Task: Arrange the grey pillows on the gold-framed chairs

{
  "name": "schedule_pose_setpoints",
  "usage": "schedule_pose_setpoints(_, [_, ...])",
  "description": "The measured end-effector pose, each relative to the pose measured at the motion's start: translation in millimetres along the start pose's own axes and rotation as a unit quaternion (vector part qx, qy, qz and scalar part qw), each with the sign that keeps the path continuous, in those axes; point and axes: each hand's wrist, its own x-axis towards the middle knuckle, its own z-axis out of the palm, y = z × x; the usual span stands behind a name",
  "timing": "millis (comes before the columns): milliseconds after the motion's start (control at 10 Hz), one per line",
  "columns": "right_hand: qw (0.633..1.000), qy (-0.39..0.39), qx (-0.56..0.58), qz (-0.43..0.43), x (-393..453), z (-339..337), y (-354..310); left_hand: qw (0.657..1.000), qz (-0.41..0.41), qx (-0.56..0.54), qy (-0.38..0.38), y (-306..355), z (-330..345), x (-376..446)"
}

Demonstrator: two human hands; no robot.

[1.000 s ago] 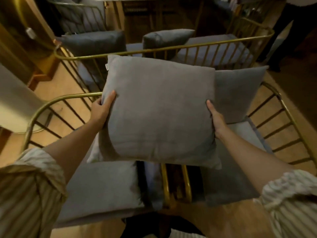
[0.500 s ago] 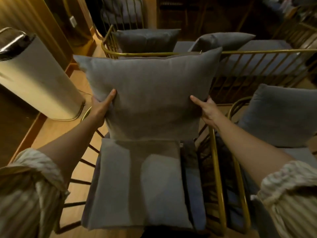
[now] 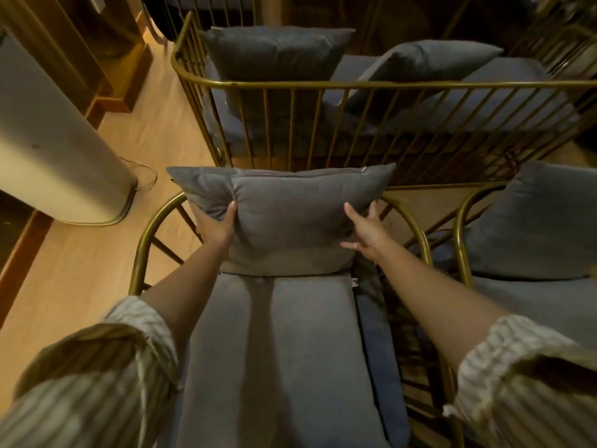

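Now, head view, the only one. Grey pillow (image 3: 290, 218) stands upright at the back of the near chair (image 3: 142, 250), its lower edge on the seat cushion (image 3: 274, 350), its back toward the curved gold frame.

Left hand (image 3: 214, 226) grips the pillow's left side, thumb on the front face, fingers wrapped behind; the fabric puckers there. Right hand (image 3: 366, 236) is open, fingers spread, palm against the pillow's right edge; not clasping it.

Striped sleeves (image 3: 106, 376) pushed up on both forearms, at 7 and 5 o'clock of the picture.

At 3 o'clock of the pillow, a second gold chair (image 3: 458, 221) carries another grey pillow (image 3: 536, 221) leaning on its back.

At 12 o'clock, behind a gold railed bench frame (image 3: 323, 85), two darker pillows: one upright (image 3: 274, 50) at 12, one tilted (image 3: 420, 66) at 1 o'clock.

At 9 to 10 o'clock, a tall pale cylinder (image 3: 55, 140) stands on the wood floor (image 3: 80, 270), a thin cord looped by its base. Whether the held pillow touches the chair frame: cannot tell.
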Motion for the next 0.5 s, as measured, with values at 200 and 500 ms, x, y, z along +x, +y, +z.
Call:
schedule_pose_setpoints(200, [0.999,0.027,-0.013,-0.014,5,-5,4,0.999,0.01,0.038,0.004,-9,-1,19])
schedule_pose_setpoints(500, [0.979,0.026,-0.197,-0.05,-28,-15,13,0.992,-0.005,0.128,0.015,-18,-29,-58])
